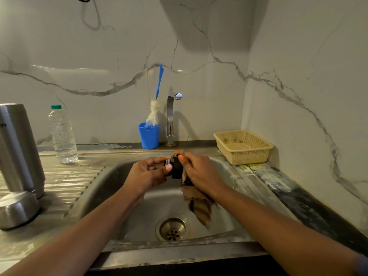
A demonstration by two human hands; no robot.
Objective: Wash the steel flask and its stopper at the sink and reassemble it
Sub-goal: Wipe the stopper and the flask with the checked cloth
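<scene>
stopper pinched in left hand, right hand gripping cloth against it

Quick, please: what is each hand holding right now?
Left hand: holds the black stopper.
Right hand: grips a brown cloth at the stopper.

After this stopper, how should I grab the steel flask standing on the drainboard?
Grip the steel flask round the middle of its body, coming from its right, the sink side. It stands upright on the drainboard, a smooth cylinder with no visible handle, and the steel cap crowds its base in front. Free a hand first: the left hand holds the stopper, the right hand the cloth.
</scene>
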